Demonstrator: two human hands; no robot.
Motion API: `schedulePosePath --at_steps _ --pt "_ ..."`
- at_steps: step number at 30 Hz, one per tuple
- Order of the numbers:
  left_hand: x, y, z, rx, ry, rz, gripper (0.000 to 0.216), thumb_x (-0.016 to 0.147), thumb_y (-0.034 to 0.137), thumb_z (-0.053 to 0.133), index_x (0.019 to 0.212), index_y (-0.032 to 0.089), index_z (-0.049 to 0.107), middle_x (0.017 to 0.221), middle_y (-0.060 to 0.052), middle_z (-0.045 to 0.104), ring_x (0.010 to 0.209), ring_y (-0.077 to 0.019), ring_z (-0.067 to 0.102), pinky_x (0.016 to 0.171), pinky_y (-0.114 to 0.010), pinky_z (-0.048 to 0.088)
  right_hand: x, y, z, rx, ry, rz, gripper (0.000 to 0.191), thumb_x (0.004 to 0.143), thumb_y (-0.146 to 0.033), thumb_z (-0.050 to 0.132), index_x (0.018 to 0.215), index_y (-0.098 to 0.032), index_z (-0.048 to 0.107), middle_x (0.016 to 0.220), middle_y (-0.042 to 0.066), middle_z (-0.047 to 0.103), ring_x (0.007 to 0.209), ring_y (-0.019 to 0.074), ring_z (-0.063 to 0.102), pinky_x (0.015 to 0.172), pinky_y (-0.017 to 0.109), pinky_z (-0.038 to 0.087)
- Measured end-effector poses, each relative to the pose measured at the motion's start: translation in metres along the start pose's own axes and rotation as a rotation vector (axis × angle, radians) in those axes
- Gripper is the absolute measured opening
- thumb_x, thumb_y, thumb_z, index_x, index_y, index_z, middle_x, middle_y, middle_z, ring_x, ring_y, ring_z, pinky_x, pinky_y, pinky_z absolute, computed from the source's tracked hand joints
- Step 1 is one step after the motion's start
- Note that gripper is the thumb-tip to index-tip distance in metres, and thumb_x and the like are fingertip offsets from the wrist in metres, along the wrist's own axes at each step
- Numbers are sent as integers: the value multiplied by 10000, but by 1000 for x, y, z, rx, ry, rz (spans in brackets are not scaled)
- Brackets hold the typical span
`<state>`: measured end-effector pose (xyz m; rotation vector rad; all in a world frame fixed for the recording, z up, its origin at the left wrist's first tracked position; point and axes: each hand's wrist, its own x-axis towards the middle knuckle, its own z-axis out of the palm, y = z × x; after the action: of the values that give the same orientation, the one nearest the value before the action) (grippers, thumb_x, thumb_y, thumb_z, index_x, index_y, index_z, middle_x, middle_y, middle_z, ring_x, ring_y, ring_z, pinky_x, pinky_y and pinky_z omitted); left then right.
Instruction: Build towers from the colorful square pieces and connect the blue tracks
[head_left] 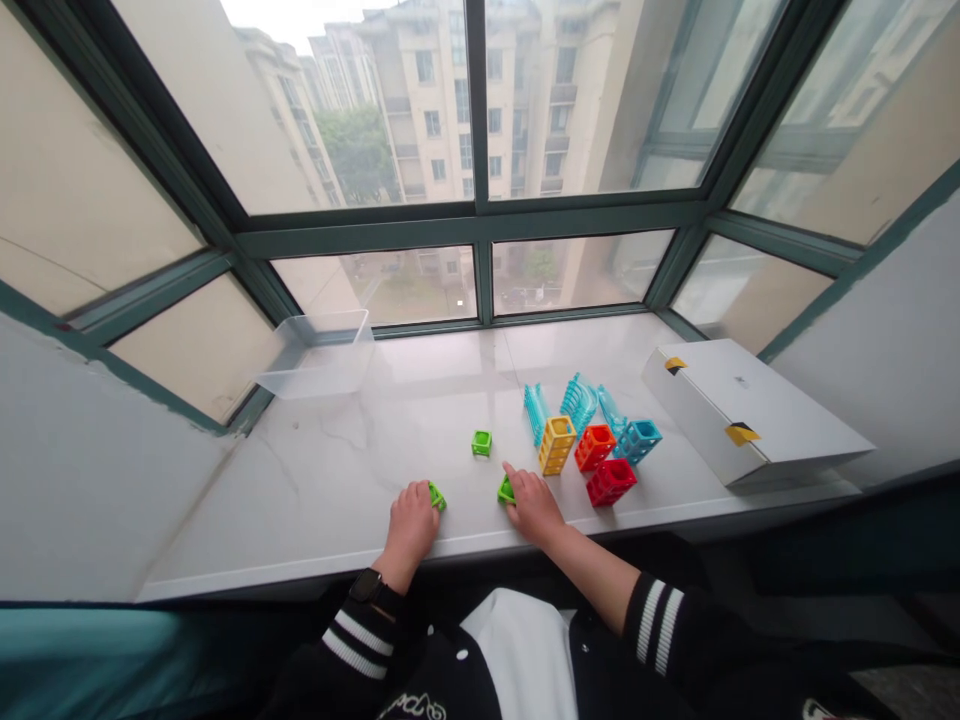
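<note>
Near the front edge of the white sill, my left hand point(413, 522) is closed around a small green block point(436, 496) with open sides. My right hand point(534, 507) grips another green block point(505, 490), its fingers covering the right part of it. A third green block point(481, 443) stands by itself on the sill, a little beyond and between my hands. Just past my right hand rises a yellow stack of blocks point(556, 446). Beside that are an orange-red stack point(595, 448) and a red stack point(611, 483).
A blue stack point(637, 441) and several blue ribbed track pieces point(578, 400) lie behind the red ones. A white box point(757, 410) sits at the right. At the back left, by the window, is a clear plastic bin point(319, 380). The sill's front edge point(300, 568) runs before me.
</note>
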<state>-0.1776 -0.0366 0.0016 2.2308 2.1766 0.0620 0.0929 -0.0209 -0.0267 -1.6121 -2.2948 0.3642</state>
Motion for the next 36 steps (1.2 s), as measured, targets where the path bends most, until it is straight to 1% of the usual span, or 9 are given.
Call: schedulePosePath --at_steps 4,9,14,18,22,26,29,31,36 --pt "6 5 -1 28 -3 68 403 993 124 497 1380 198 583 1275 -135 634 1076 -280 643 908 -394 530 -11 6 8 98 89 -21 662 940 -185 590 1581 -183 422 1259 154 658 1166 328 575 1030 482 477" --pt "21 12 -2 16 16 -26 525 1019 155 487 1494 368 562 1537 -134 451 986 -231 675 810 -363 564 -15 10 12 153 162 -34 639 947 -206 597 1565 -183 433 1265 156 661 1169 330 596 1032 502 501" --pt "31 15 -5 9 -28 -102 587 1042 201 493 1585 423 481 1193 -100 526 900 -203 651 764 -314 545 -15 11 11 189 164 -38 670 930 -212 620 1570 -196 421 1274 157 658 1185 335 600 1058 525 504" --pt "31 15 -5 35 -28 -102 592 1050 214 502 1605 412 451 1132 -83 530 884 -202 639 765 -308 536 -15 5 1 229 142 -31 802 882 -226 685 1614 -192 359 1378 183 611 1280 350 577 1116 555 491" --pt "27 11 0 55 36 -116 564 1046 179 459 1598 298 445 1234 -122 564 904 -219 661 770 -323 551 -26 -11 -39 321 169 -51 765 877 -268 713 1586 -208 432 1533 205 502 1433 377 486 1188 579 450" --pt "18 3 4 36 82 -111 414 1051 211 451 1449 220 566 1464 -167 488 922 -221 686 768 -341 571 -45 -14 -111 390 403 -124 476 975 -245 601 1450 -276 606 1428 138 592 1347 331 571 1175 548 468" --pt "6 -4 7 33 88 -47 403 1053 222 462 1433 253 593 1511 -156 468 927 -218 700 782 -345 582 -56 12 -155 235 578 -88 399 978 -249 600 1372 -255 669 1356 134 625 1314 343 578 1169 572 454" --pt "-1 -7 8 37 94 -20 447 1051 223 469 1483 280 572 1510 -155 477 958 -224 706 799 -345 589 -61 41 -167 101 616 46 367 977 -291 604 1327 -232 697 1308 151 627 1285 360 582 1150 592 456" --pt "-5 -4 4 80 73 -47 582 1035 217 478 1611 295 454 1525 -169 490 1090 -266 696 845 -364 604 -71 95 -152 -29 302 342 540 905 -435 675 1397 -213 642 1312 165 597 1210 373 630 1043 534 539"
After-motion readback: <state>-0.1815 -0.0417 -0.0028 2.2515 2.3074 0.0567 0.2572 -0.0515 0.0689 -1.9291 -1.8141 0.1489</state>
